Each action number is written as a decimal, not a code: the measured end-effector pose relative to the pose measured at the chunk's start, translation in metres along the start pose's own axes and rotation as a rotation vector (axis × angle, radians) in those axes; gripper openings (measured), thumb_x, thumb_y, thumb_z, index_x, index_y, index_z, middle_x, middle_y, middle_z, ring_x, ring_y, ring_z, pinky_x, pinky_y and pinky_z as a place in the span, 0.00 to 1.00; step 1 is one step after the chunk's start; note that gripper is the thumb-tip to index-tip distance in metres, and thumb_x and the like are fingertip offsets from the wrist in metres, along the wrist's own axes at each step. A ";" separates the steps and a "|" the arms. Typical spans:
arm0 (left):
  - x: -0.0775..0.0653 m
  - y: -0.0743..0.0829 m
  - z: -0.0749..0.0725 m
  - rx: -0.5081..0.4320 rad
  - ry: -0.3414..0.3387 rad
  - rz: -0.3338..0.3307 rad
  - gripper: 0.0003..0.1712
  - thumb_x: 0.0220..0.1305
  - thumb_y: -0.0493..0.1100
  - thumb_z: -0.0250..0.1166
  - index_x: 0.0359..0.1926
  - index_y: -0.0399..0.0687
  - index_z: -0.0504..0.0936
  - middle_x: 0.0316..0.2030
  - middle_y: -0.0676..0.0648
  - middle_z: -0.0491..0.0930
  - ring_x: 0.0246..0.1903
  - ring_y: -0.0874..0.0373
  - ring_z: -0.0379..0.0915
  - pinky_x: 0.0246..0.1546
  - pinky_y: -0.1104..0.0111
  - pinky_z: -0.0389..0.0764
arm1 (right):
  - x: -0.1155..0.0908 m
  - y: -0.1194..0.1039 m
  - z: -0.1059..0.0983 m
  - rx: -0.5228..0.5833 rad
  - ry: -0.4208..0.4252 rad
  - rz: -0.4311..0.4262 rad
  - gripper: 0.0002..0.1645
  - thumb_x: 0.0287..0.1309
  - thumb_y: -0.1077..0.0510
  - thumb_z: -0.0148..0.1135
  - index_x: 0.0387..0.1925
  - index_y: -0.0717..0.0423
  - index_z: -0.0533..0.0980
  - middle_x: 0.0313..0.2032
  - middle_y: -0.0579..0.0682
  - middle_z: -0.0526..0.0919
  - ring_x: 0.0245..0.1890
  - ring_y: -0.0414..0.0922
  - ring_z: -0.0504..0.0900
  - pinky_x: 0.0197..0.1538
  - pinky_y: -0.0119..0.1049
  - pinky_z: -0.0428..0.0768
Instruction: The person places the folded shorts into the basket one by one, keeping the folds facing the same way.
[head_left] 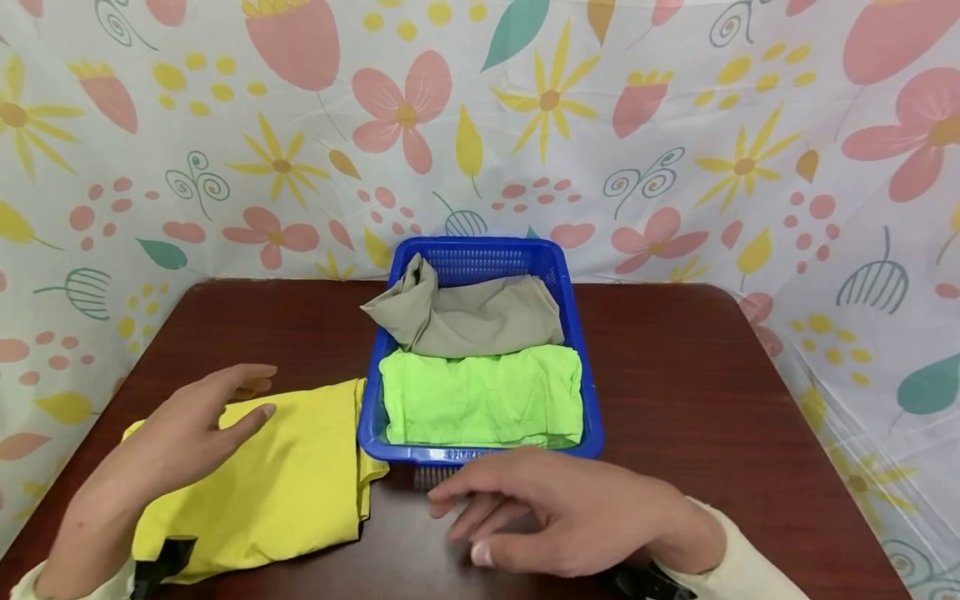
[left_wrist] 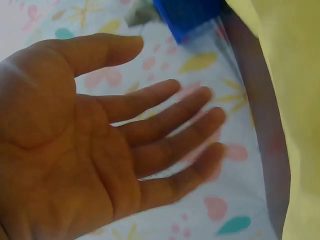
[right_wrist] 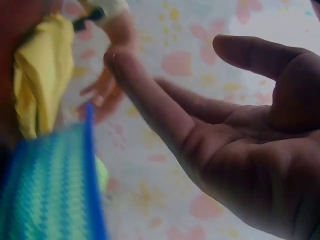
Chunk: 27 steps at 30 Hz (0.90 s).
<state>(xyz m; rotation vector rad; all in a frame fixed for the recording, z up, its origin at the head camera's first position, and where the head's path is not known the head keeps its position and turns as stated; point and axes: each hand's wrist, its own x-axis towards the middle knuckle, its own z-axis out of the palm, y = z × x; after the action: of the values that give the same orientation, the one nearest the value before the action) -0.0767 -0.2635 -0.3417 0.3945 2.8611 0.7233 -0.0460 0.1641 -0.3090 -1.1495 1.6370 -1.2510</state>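
My left hand (head_left: 183,429) hovers over the folded yellow cloth (head_left: 285,475), fingers extended and thumb apart. In the left wrist view its bare palm (left_wrist: 65,145) shows, with nothing held. My right hand (head_left: 562,512) is in front of the blue plastic basket (head_left: 592,417), fingers loosely bent and holding nothing. Inside the basket a folded bright green cloth (head_left: 483,396) lies at the near side. Behind it is a folded grey-beige cloth (head_left: 487,317), one corner draped over the basket's left rim. The yellow cloth's right edge meets the basket's left side.
Everything stands on a dark reddish-brown table (head_left: 667,375) with rounded far corners. A white curtain (head_left: 487,125) printed with flowers and leaves hangs behind and along both sides. Black straps (head_left: 161,567) circle the wrists below pale sleeves.
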 end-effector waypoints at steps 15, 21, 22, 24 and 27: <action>-0.012 -0.057 -0.024 0.039 -0.139 -0.190 0.42 0.82 0.59 0.57 0.76 0.28 0.61 0.65 0.24 0.73 0.61 0.27 0.72 0.49 0.39 0.79 | 0.046 0.059 0.033 -0.153 -0.060 0.220 0.51 0.79 0.45 0.57 0.85 0.62 0.41 0.77 0.54 0.60 0.64 0.29 0.74 0.62 0.25 0.76; -0.014 -0.080 -0.029 0.018 -0.165 -0.240 0.45 0.84 0.59 0.54 0.74 0.19 0.57 0.66 0.17 0.66 0.60 0.22 0.69 0.47 0.38 0.80 | 0.057 0.065 0.038 0.151 0.096 0.335 0.55 0.74 0.52 0.63 0.85 0.60 0.40 0.81 0.61 0.51 0.69 0.36 0.75 0.63 0.24 0.75; -0.014 -0.084 -0.030 0.019 -0.169 -0.257 0.46 0.84 0.59 0.53 0.74 0.18 0.56 0.65 0.16 0.65 0.59 0.21 0.68 0.46 0.39 0.80 | 0.059 0.066 0.039 0.191 0.118 0.335 0.55 0.74 0.54 0.63 0.85 0.59 0.39 0.82 0.60 0.51 0.70 0.38 0.75 0.64 0.24 0.75; -0.016 -0.092 -0.032 0.026 -0.183 -0.298 0.48 0.84 0.61 0.51 0.73 0.15 0.54 0.63 0.12 0.63 0.58 0.17 0.67 0.45 0.40 0.81 | 0.064 0.070 0.042 0.254 0.157 0.326 0.55 0.73 0.57 0.62 0.85 0.56 0.38 0.82 0.59 0.51 0.71 0.42 0.75 0.65 0.26 0.75; -0.017 -0.099 -0.035 0.041 -0.205 -0.357 0.52 0.84 0.64 0.48 0.72 0.12 0.51 0.61 0.09 0.60 0.57 0.14 0.64 0.44 0.40 0.82 | 0.071 0.075 0.045 0.325 0.228 0.320 0.52 0.72 0.61 0.61 0.85 0.51 0.42 0.81 0.57 0.55 0.71 0.46 0.75 0.66 0.27 0.76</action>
<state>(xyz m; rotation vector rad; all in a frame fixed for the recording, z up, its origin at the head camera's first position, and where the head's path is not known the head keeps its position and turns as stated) -0.0896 -0.3682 -0.3582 -0.0388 2.6511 0.5242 -0.0405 0.0922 -0.3961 -0.5394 1.6253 -1.4057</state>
